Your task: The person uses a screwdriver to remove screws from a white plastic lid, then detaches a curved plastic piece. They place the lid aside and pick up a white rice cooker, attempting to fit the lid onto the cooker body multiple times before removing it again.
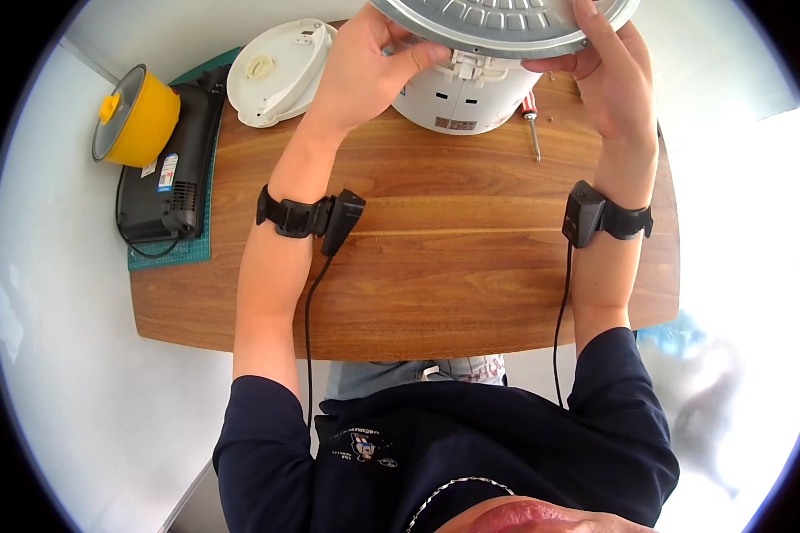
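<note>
At the top edge of the head view, both of my hands are on a round grey metal lid plate (pixel 498 22) with a ribbed surface, partly cut off by the frame. My left hand (pixel 369 67) grips its left side, thumb below the rim and the other fingers partly hidden. On the right, my right hand (pixel 620 84) pinches the rim, one digit over the top and others underneath. Beneath the plate stands a white rice cooker body (pixel 458 98), its white hinge piece (pixel 473 67) facing me. Whether plate and cooker touch, I cannot tell.
A red-handled screwdriver (pixel 531 115) lies right of the cooker, near a few tiny parts. Left of it rests a white plastic lid cover (pixel 280 71). Further left, a yellow pot (pixel 138 120) sits tilted on a black appliance (pixel 164 200) over a green mat (pixel 196 253). Cables hang from both wrist devices.
</note>
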`<action>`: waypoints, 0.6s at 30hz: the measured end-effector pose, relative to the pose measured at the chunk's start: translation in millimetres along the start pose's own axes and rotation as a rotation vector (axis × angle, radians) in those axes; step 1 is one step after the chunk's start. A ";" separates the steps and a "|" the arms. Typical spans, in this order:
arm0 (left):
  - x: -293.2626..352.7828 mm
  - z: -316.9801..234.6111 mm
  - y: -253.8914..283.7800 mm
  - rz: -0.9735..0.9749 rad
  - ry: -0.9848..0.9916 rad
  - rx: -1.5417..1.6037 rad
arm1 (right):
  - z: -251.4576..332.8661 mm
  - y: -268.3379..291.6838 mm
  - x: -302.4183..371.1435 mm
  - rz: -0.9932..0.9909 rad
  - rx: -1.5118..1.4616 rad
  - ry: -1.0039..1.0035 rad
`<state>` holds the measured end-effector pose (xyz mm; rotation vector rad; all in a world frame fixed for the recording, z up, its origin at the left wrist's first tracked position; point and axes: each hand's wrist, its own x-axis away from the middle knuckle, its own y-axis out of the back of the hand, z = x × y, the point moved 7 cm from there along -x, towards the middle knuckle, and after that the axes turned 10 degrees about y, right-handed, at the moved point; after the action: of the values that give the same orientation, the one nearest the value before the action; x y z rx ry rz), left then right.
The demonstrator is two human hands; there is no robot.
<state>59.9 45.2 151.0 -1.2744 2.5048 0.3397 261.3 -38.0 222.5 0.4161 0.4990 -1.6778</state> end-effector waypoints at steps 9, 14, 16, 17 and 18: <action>-3.4 4.7 -1.2 0.017 -0.038 0.058 | -0.8 -0.9 1.1 -0.127 0.089 0.069; -1.1 -3.7 -2.9 -0.027 -0.047 0.044 | -5.7 0.2 0.4 -0.017 0.055 0.151; -2.3 -0.4 -2.3 -0.025 -0.058 0.056 | -7.3 6.6 0.5 0.016 0.078 0.172; -1.0 0.5 -2.0 -0.018 -0.044 0.053 | -6.9 7.7 0.4 0.032 0.089 0.181; -0.7 -4.5 -3.9 -0.008 -0.034 0.053 | -1.7 3.5 5.3 0.067 -0.001 0.210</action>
<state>62.7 41.9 155.2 -1.2481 2.4626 0.2889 263.9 -42.0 217.9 0.6057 0.6326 -1.5778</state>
